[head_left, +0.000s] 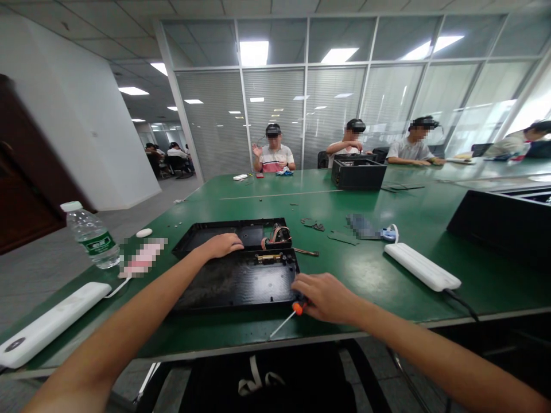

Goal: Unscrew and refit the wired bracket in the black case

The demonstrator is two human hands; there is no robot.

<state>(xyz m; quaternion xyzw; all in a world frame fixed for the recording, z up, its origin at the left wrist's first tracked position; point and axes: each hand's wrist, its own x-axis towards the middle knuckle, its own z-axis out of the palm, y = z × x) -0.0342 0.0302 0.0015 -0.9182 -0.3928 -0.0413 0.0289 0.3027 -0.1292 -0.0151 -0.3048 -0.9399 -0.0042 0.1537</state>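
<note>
A shallow black metal case point(247, 284) lies on the table before me, its inside facing up, with a gold-coloured part along its far edge. Right behind it is a second black tray-like half point(224, 230), holding a bundle of coloured wires point(279, 234). My left hand point(224, 245) rests on the seam between both halves, fingers lying along the edge, fingertips partly hidden. At the case's near right corner, my right hand point(321, 295) is closed round a screwdriver point(298, 308) with an orange and dark handle. Its thin shaft slants down to the left, over the table.
White power strips point(424, 267) lie on both sides, and a water bottle point(92, 238) stands at left. Loose dark brackets point(313, 224) lie beyond the case. A large black box point(501, 226) sits at right. Several people work across the green table point(258, 199).
</note>
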